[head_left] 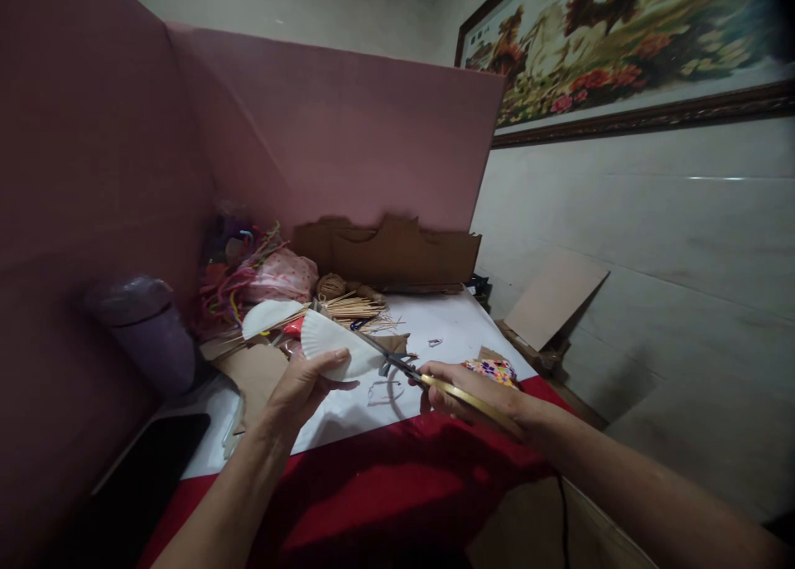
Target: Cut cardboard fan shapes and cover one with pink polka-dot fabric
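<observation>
Your left hand [304, 387] is closed on the paper plate piece [332, 345], thumb on top near its lower edge and fingers underneath. That grip lifts the thin, floppy paper just clear of the white sheet [447, 320] and leaves its right side free. Your right hand [472, 399] is wrapped around the gold handles of the scissors [403, 368]. The blades point left and up and meet the plate piece at its right edge; how far apart the blades stand is too small to tell. The two hands face each other over the front of the desk [522, 511], above the seam between the white sheet and the red cloth [403, 478], so the paper sits at a flat angle to the blades.

The supplies are pushed back against the pink partition [341, 138], within reach but out of the working space: a second plate piece [267, 316], a bundle of thin sticks [357, 308], a twine ball [331, 286] and cut cardboard [397, 250]. A purple cup [152, 329] stands well to the left.
</observation>
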Demonstrator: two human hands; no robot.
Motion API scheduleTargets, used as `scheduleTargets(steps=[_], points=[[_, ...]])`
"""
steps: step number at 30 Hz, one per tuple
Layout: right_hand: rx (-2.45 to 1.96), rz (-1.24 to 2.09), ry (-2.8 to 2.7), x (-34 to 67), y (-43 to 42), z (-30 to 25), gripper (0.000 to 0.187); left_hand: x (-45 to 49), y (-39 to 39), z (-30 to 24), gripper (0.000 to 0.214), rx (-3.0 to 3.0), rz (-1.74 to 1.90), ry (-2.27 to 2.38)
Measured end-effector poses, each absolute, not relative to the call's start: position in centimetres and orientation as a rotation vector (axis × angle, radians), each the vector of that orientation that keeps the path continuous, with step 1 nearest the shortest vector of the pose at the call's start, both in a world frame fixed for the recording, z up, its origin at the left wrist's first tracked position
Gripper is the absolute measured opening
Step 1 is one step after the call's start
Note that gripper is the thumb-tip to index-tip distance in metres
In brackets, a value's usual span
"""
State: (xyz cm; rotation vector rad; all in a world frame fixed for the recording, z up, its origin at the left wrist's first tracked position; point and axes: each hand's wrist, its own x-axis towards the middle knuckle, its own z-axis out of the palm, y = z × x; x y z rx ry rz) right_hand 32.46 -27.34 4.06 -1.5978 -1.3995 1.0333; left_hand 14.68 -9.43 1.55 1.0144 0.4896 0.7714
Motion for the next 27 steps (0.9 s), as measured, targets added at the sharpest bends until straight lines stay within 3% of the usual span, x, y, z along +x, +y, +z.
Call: scheduleTargets(steps=[18, 27], points=[[-1.612, 0.974, -1.417, 31.1, -27.3, 5.4, 0.042, 14.7, -9.4, 1.4, 0.041, 1.004, 0.829, 0.488], [-1.646, 1.017, -1.347, 31.3, -26.9, 5.2, 0.030, 14.7, -9.3, 1.5, 0.043, 1.005, 0.820, 0.491]])
